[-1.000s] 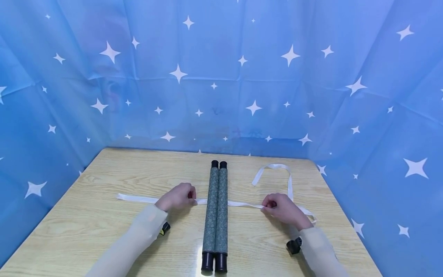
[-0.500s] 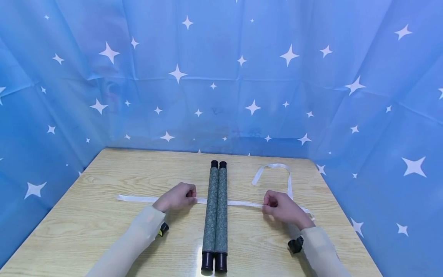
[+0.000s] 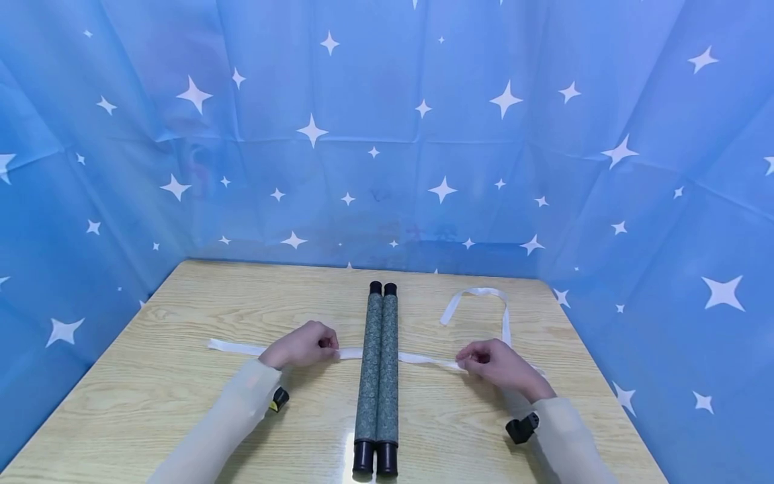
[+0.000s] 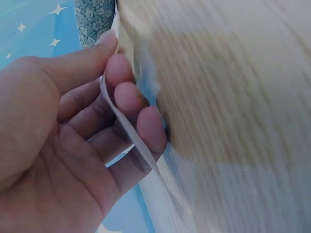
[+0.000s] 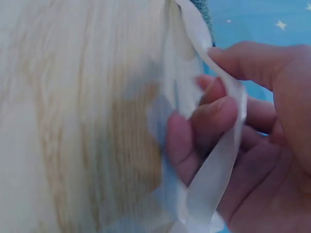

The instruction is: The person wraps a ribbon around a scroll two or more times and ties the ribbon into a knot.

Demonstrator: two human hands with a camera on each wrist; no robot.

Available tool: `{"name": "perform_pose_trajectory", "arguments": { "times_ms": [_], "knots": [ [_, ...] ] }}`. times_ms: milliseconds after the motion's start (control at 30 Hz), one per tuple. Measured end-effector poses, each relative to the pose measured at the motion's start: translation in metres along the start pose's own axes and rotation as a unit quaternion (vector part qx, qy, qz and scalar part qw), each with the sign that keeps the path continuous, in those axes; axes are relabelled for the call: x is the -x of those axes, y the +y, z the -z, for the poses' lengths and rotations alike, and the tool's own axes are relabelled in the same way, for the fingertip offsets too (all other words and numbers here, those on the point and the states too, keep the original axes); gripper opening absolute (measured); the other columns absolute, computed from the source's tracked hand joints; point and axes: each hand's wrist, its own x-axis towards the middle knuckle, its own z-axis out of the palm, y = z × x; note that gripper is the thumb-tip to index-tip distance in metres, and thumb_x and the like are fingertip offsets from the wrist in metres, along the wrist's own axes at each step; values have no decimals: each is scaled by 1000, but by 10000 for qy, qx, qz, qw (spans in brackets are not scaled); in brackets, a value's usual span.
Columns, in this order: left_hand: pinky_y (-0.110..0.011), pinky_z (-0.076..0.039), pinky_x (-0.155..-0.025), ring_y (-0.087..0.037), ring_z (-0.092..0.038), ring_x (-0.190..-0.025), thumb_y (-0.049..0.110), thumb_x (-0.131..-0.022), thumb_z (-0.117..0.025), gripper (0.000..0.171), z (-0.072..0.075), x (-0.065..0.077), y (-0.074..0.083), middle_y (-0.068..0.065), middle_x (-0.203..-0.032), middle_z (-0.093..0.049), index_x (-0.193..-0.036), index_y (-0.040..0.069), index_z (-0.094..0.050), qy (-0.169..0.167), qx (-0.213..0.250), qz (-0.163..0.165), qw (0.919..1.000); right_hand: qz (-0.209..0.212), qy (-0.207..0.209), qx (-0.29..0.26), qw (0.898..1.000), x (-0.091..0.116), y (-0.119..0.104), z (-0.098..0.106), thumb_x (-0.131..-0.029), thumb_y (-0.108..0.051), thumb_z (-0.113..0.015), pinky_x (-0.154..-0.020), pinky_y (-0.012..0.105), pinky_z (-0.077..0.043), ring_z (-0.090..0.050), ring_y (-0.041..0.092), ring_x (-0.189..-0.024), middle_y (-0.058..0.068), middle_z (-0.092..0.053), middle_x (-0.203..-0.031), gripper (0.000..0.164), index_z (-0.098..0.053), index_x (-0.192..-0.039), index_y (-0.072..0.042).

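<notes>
A scroll (image 3: 369, 376), rolled from both ends into two green patterned rolls with dark knobs, lies lengthwise on the table. A white ribbon (image 3: 417, 359) passes crosswise under it and comes out on both sides. Left of the rolls, my left hand (image 3: 302, 345) pinches the ribbon between thumb and fingertips; the left wrist view shows the ribbon (image 4: 127, 127) running across its curled fingers. On the other side my right hand (image 3: 504, 368) holds the ribbon close over the table. In the right wrist view the ribbon (image 5: 211, 182) runs between thumb and fingers and hangs down past the palm.
The wooden table (image 3: 151, 403) carries all of this. The ribbon's long right tail (image 3: 484, 292) bends in a hook at the back right, while its short left tail (image 3: 232, 347) lies beyond the left wrist. A blue curtain (image 3: 375, 168) with white stars encloses the back and sides.
My left hand has shifted slightly left along the ribbon. The right hand has lifted its fingers a little, then come down on the ribbon again. The scroll stays in place.
</notes>
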Motion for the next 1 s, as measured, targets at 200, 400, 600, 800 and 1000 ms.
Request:
{"name": "perform_pose_trajectory", "arguments": {
  "times_ms": [200, 400, 600, 800, 1000],
  "knots": [
    [-22, -36, -58, -7, -42, -59, 12, -97, -70, 12, 6, 10, -2, 0, -73, -63, -88, 9, -76, -70, -164, -51, 9998, -575, -559, -86, 9967, 3, -6, 4, -108, -48, -47, -47, 24, -31, -26, 9, -44, -9, -33, -48, 61, -67, -72, -3],
    [-21, -35, -57, -6, -40, -58, 12, -98, -69, 14, 12, 19, -6, 4, -70, -59, -86, 10, -76, -68, -151, -48, 9999, -386, -802, -1, 9960, 7, -10, 8, -108, -38, -52, -50, 24, -27, -25, 8, -48, -10, -36, -51, 51, -77, -78, -5],
    [-21, -32, -56, -7, -35, -56, 14, -99, -69, 17, 17, 27, -10, 6, -65, -46, -83, 9, -74, -29, -69, -18, 10000, -194, -1010, 4, 9947, 11, -6, 16, -108, -34, -54, -50, 23, -31, -30, 7, -49, -8, -40, -55, 46, -72, -80, -1],
    [-22, -35, -58, -7, -39, -58, 15, -100, -67, 18, 24, 36, -15, 6, -67, -47, -85, 8, -71, 193, -67, 174, 9996, 19, -1037, 201, 9944, 18, 0, 30, -108, -30, -53, -49, 25, -34, -30, 6, -48, -8, -40, -56, 40, -74, -86, -4],
    [-23, -36, -57, -7, -40, -57, 15, -101, -65, 19, 34, 47, -27, 5, -67, -50, -85, 8, -71, 458, -16, 235, 9987, -46, -1039, 126, 9945, 28, 6, 41, -108, -32, -53, -44, 25, -37, -31, 5, -43, -9, -38, -54, 42, -73, -86, -2]
  ]
}}
